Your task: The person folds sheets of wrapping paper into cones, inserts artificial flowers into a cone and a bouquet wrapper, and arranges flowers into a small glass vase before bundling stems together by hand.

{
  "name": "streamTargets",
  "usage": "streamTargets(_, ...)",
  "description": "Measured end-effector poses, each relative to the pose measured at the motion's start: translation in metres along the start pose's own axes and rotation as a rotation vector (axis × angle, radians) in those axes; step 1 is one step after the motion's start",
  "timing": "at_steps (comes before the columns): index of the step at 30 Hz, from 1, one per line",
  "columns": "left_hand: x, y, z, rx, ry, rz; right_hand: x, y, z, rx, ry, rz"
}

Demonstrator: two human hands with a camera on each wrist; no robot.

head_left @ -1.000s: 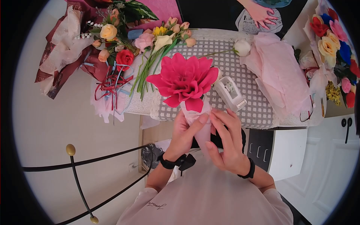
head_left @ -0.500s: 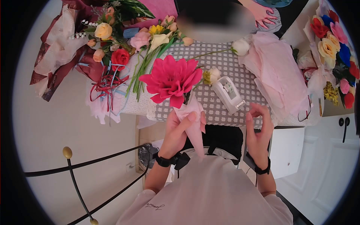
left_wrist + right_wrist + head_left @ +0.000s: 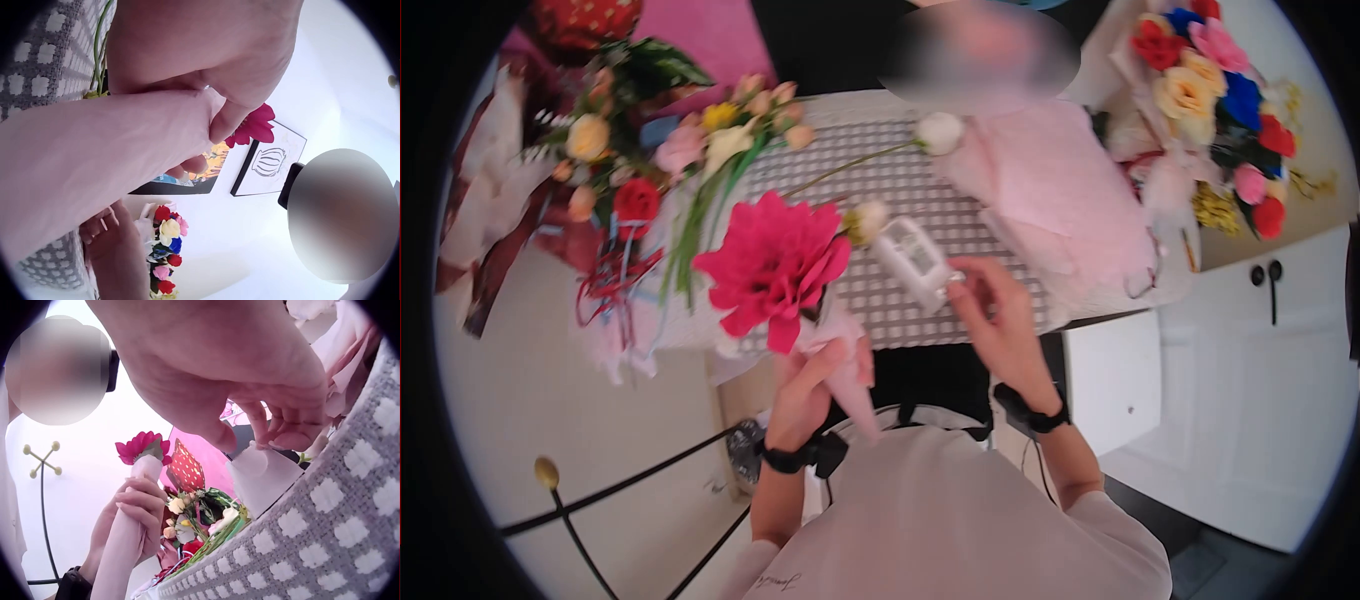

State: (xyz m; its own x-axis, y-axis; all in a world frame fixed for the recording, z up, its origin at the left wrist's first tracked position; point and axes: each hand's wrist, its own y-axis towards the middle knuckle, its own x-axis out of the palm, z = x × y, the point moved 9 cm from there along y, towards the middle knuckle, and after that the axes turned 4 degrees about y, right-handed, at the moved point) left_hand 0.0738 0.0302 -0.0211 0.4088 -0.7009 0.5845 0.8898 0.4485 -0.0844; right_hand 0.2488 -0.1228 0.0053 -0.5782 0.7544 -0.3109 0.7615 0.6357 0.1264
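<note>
My left hand (image 3: 800, 395) grips the pale pink paper cone (image 3: 855, 390) wrapped round the stem of a large hot-pink artificial flower (image 3: 775, 265). Its thumb lies across the front of the paper, with the bloom above the fist; the right wrist view shows the fingers curled round the wrap (image 3: 119, 550). At the near end of a white tape dispenser (image 3: 912, 262) on the table is my right hand (image 3: 1005, 325). In the right wrist view, its thumb and fingers stand apart around the tip of the dispenser (image 3: 262, 481).
Beyond the dispenser a white flower (image 3: 940, 133) lies on the grey checked cloth (image 3: 840, 150), with a smaller white bloom (image 3: 868, 220) closer. Pink wrapping paper (image 3: 1050, 190) is stacked to the right. Loose stems (image 3: 700, 220) and bouquets lie left; another bouquet (image 3: 1210, 90) stands right.
My right hand has let go of the paper cone and moved right, then forward to the tape dispenser. The left hand keeps its hold on the wrapped flower. The head view has shifted right.
</note>
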Motion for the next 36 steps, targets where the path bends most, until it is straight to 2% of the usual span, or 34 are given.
streamTargets(4,0.002,-0.001,-0.006,0.003,0.050,-0.009,-0.003,0.008,-0.012,-0.091,-0.052,-0.025)
streamTargets(6,-0.005,-0.001,-0.016,-0.059,0.066,-0.002,-0.001,0.010,-0.012,-0.068,-0.053,-0.047)
streamTargets(10,-0.006,0.006,-0.004,-0.018,0.040,0.040,-0.013,0.017,-0.028,-0.111,-0.094,-0.082)
streamTargets(11,-0.007,0.009,0.001,0.038,0.019,0.037,-0.020,0.021,-0.037,-0.162,-0.118,-0.100)
streamTargets(13,-0.015,0.012,-0.002,-0.025,0.009,0.057,-0.039,0.037,-0.044,-0.105,0.033,-0.110)
streamTargets(14,-0.019,0.014,0.000,0.015,-0.006,0.057,-0.050,0.049,-0.056,-0.140,0.016,-0.128)
streamTargets(16,-0.030,0.018,-0.009,-0.044,-0.077,0.098,-0.088,0.073,-0.071,-0.073,0.107,-0.043)
streamTargets(18,-0.036,0.021,-0.008,-0.011,-0.107,0.093,-0.119,0.100,-0.117,-0.216,0.193,0.003)
streamTargets(20,-0.041,0.025,-0.009,0.014,-0.129,0.091,-0.152,0.129,-0.160,-0.337,0.151,0.067)
streamTargets(22,-0.044,0.026,-0.012,-0.010,-0.181,0.069,-0.186,0.160,-0.198,-0.399,0.064,0.157)
streamTargets(24,-0.045,0.027,-0.013,-0.006,-0.186,0.050,-0.223,0.191,-0.230,-0.376,0.101,0.317)
streamTargets(25,-0.044,0.027,-0.013,-0.006,-0.193,0.031,-0.247,0.216,-0.237,-0.393,0.149,0.321)
streamTargets(29,-0.043,0.026,-0.013,-0.007,-0.149,0.024,-0.337,0.303,-0.234,-0.394,0.294,0.352)
streamTargets(30,-0.043,0.026,-0.014,-0.008,-0.145,0.025,-0.357,0.324,-0.221,-0.321,0.313,0.381)
streamTargets(31,-0.042,0.026,-0.013,-0.001,-0.148,0.018,-0.368,0.338,-0.213,-0.249,0.330,0.409)
streamTargets(36,-0.041,0.027,-0.013,0.023,-0.153,-0.028,-0.376,0.366,-0.202,-0.188,0.406,0.416)
